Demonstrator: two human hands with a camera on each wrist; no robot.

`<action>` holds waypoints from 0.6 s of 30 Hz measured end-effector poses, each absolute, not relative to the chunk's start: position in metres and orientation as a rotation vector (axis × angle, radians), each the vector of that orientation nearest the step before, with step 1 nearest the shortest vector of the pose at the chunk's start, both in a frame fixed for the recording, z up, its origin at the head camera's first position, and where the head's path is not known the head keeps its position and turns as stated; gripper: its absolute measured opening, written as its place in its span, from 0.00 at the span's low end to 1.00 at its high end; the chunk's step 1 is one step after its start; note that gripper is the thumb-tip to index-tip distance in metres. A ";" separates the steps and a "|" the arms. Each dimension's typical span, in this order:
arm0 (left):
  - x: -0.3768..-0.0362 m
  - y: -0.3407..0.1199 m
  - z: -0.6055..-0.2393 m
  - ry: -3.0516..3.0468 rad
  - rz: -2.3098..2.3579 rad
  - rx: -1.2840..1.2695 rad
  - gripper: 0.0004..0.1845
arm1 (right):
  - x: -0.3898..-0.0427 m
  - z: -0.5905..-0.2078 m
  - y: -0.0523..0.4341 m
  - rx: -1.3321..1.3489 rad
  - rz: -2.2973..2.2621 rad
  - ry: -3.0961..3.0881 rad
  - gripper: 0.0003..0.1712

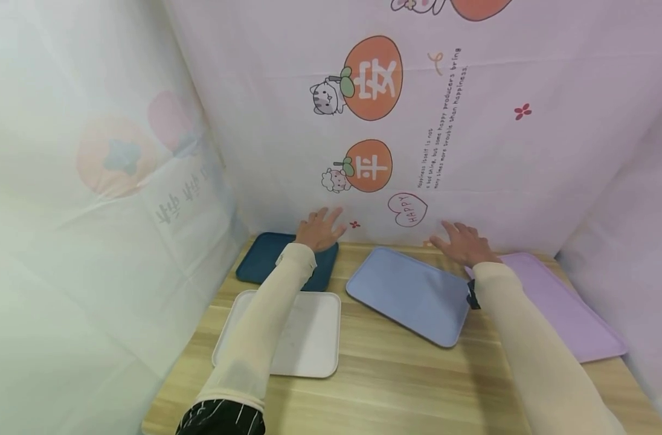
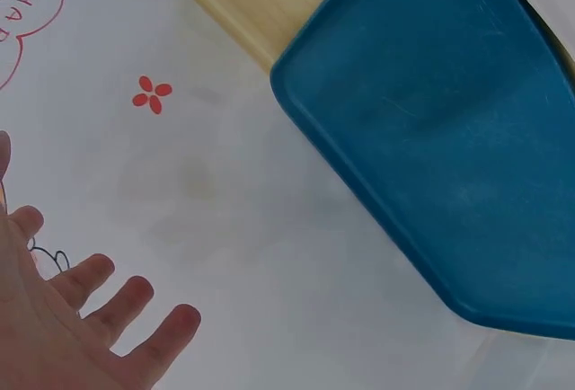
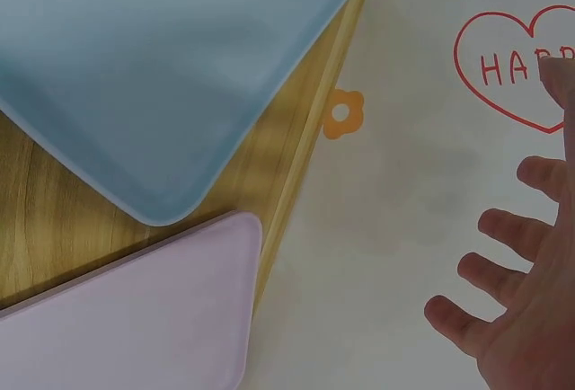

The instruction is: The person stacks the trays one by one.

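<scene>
Four flat trays lie on the wooden table [image 1: 396, 386]: a white tray [image 1: 314, 338] nearest, then a light blue tray [image 1: 412, 296], a purple tray [image 1: 559, 308] and a dark blue tray [image 1: 266, 257] at the back. The left hand [image 1: 320, 229] hangs above the dark blue tray, fingers spread, holding nothing. The right hand [image 1: 464, 241] is spread too, empty, beyond the light blue tray's far edge, beside the purple one.

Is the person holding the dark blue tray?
No, the left hand is spread open above the dark blue tray, with its fingers straight and holding nothing.
</scene>
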State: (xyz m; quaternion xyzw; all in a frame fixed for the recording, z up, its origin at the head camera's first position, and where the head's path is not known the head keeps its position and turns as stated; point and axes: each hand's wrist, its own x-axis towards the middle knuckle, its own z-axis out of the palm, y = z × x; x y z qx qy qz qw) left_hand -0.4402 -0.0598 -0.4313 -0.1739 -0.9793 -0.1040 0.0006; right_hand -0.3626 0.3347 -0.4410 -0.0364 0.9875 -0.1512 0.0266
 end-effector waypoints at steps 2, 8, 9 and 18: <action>-0.439 -0.058 -0.431 -3.070 -0.326 -0.553 0.37 | -0.362 -0.441 0.335 -0.111 -0.453 3.049 0.54; -0.436 -0.055 -0.432 -3.063 -0.334 -0.560 0.37 | -0.363 -0.445 0.333 -0.094 -0.446 3.057 0.56; -0.435 -0.055 -0.432 -3.065 -0.340 -0.557 0.36 | -0.363 -0.446 0.333 -0.092 -0.449 3.058 0.56; -0.429 -0.052 -0.433 -3.080 -0.379 -0.557 0.36 | -0.363 -0.450 0.337 -0.095 -0.480 3.035 0.59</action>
